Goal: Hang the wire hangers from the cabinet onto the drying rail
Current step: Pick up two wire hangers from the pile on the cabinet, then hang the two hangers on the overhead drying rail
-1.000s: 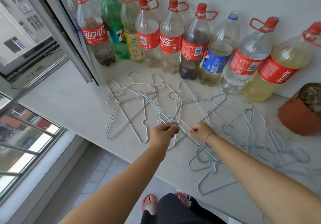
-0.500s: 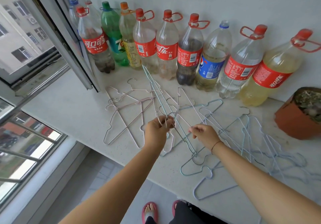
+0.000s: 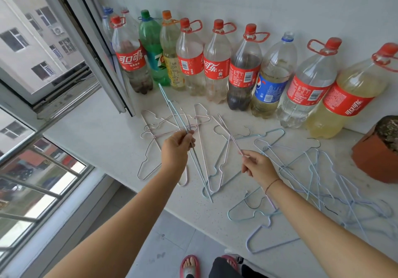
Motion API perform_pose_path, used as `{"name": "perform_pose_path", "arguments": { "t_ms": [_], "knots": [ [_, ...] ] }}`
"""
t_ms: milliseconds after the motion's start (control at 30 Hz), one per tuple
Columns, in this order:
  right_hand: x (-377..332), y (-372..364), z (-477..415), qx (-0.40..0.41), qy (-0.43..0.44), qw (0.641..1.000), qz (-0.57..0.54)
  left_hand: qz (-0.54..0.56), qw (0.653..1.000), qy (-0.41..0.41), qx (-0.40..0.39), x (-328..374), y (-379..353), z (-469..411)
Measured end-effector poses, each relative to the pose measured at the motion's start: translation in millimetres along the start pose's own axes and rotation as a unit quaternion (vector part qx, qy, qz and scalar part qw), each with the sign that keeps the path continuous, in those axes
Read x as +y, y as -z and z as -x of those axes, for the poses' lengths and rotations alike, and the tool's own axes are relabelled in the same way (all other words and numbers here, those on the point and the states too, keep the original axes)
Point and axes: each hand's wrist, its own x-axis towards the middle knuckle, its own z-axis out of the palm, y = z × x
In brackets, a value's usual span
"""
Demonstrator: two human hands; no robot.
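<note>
Several thin wire hangers lie spread on the white cabinet top (image 3: 103, 139), pink ones (image 3: 150, 139) at the left and pale blue ones (image 3: 318, 183) at the right. My left hand (image 3: 177, 148) grips a small bunch of blue-grey hangers (image 3: 172, 107), lifted edge-on so they slant from the bottles down past the front edge. My right hand (image 3: 257, 166) pinches one pinkish hanger (image 3: 228, 131) by its wire, raised a little above the pile. No drying rail is in view.
A row of large plastic drink bottles (image 3: 215, 62) stands along the back wall. A terracotta flower pot (image 3: 379, 152) sits at the right. An open window frame (image 3: 94, 47) juts over the top's left end. Tiled floor and my sandalled feet (image 3: 189, 266) are below.
My left hand has lifted its bunch of hangers up and to the left, standing it steeper. My right hand has moved right, apart from the left, drawing one hanger out.
</note>
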Motion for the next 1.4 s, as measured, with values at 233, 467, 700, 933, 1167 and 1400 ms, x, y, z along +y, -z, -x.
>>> {"name": "perform_pose_path", "arguments": {
  "t_ms": [233, 467, 700, 933, 1167, 1400],
  "knots": [
    [-15, -17, -1, -0.017, 0.002, 0.999, -0.035, 0.049, 0.996, 0.067, 0.045, 1, 8, 10],
    [-49, -33, 7, -0.051, 0.065, 0.995, -0.054, 0.059, 0.983, 0.103, 0.139, 8, 28, 28],
    [-88, -70, 29, -0.133, 0.101, 0.984, -0.068, 0.075, 0.971, 0.094, 0.207, 17, 68, 60],
    [-118, -129, 82, -0.238, 0.121, 0.961, -0.068, 0.107, 0.957, 0.062, 0.263, 33, 143, 119],
    [-139, -198, 175, -0.352, 0.128, 0.923, -0.087, 0.116, 0.94, 0.045, 0.318, 53, 246, 223],
    [-152, -265, 300, -0.478, 0.123, 0.864, -0.1, 0.096, 0.913, 0.035, 0.395, 71, 343, 363]
  ]
}}
